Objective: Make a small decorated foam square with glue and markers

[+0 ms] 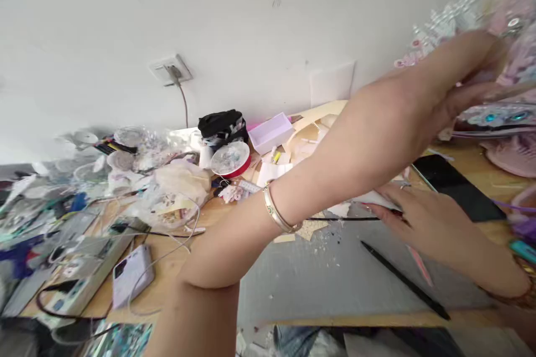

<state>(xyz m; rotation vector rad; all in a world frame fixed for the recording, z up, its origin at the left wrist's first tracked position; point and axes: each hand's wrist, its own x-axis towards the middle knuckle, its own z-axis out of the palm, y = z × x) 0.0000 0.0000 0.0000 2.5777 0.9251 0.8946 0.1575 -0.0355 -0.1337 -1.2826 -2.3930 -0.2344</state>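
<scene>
My left hand (pixel 435 95) stretches across to the upper right, a gold bangle (pixel 276 209) on its wrist. Its fingers are blurred among pink and silver beaded ornaments (pixel 444 25), and whether they grip one is unclear. Just below them lies a piece with blue gems (pixel 505 117). Low over the grey mat (pixel 310 284), my right hand (pixel 422 226) has its fingers closed around a white object (pixel 372 199), mostly hidden by the hand. A black pen-like stick (pixel 404 279) and a pink strip (pixel 420 265) lie on the mat near it.
A dark phone (pixel 458 187) lies right of my hands. Behind my left arm are a lilac box (pixel 271 133) and a red-rimmed round container (pixel 231 159). Plastic bags (pixel 176 184), a power strip (pixel 94 268), a white-lilac device (pixel 133 275) and loose cables crowd the left.
</scene>
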